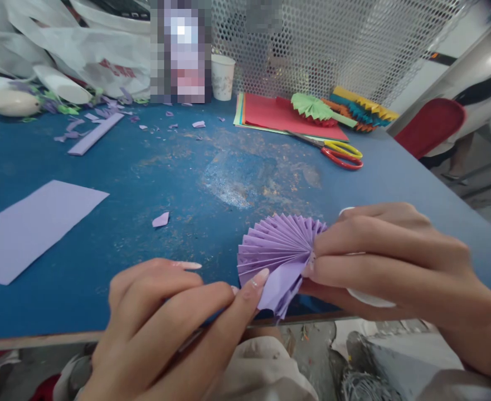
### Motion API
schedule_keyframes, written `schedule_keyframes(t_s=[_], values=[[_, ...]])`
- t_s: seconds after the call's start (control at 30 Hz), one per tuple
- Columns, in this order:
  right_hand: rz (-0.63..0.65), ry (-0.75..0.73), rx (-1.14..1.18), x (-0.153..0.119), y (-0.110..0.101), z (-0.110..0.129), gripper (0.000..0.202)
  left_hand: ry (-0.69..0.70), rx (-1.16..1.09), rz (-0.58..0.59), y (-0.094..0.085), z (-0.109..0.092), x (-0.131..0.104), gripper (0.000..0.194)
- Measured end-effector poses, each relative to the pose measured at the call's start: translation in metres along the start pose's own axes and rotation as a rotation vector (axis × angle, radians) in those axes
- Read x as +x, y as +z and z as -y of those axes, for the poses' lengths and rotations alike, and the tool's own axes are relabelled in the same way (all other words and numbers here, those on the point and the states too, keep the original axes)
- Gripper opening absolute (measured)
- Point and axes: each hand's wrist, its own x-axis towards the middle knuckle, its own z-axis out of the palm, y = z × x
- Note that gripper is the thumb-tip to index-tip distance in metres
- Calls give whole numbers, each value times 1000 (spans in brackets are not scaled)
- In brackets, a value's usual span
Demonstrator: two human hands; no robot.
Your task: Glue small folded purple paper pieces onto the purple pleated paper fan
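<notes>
A pleated purple paper fan (276,245) is spread out near the table's front edge. My right hand (391,256) pinches it at the centre where the pleats gather. Something white shows partly behind these fingers; I cannot tell what it is. With thumb and forefinger, my left hand (178,317) grips the fan's lower left edge, by a flat purple flap. A small purple paper scrap (160,220) lies beyond the left hand. Farther left rests a flat purple paper sheet (40,228), and behind it a folded purple strip (96,135).
Scissors (341,154) with yellow and red handles lie by a stack of coloured paper (266,114). Folded paper fans (312,107) sit on and beside it. A paper cup (222,78), plastic bags (90,55) and purple scraps line the back. A red chair (433,125) stands right.
</notes>
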Motion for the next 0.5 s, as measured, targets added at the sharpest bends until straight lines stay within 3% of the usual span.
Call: schedule_keyframes(t_s=[0.1, 0.23, 0.33, 0.5], values=[[2, -7, 25, 1, 4, -3, 17, 34, 21, 17, -1, 9, -7, 46], [21, 68, 19, 2, 4, -2, 20, 43, 6, -32, 0, 8, -11, 38], [11, -10, 24, 3, 3, -3, 20, 73, 4, -17, -1, 11, -13, 36], [20, -5, 13, 2, 5, -9, 21, 193, 16, -5, -2, 20, -11, 25]])
